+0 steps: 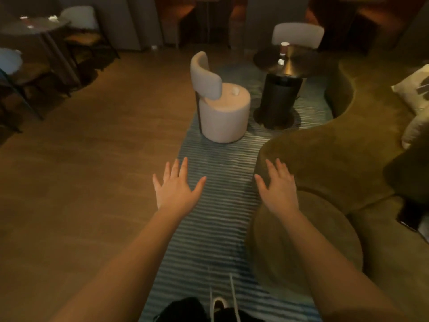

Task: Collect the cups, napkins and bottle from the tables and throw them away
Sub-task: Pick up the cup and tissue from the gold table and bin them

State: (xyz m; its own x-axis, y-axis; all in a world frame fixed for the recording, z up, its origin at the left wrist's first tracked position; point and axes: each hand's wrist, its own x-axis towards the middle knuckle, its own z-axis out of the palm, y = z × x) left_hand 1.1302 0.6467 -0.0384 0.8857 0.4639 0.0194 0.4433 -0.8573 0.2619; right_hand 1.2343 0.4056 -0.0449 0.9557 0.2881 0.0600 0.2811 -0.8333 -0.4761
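Note:
Both my hands are stretched out in front of me, palms down, fingers straight and spread, holding nothing. My left hand (177,184) hovers over the floor and rug edge, my right hand (279,183) over the sofa's rounded end. Ahead on a round dark pedestal table (301,66) stands a paper cup (284,48) with a small white crumpled napkin (281,61) in front of it. A small white crumpled piece (235,90) lies on the seat of a cream stool chair (224,112). Far left, a grey table (34,26) carries a cup (24,18) and a napkin (53,18).
A striped blue rug (220,205) runs forward between the wooden floor (92,159) on the left and an olive curved sofa (348,147) with cushions (415,89) on the right. Dark chairs (81,43) stand around the far-left table. A second cream chair (298,33) stands behind the pedestal table.

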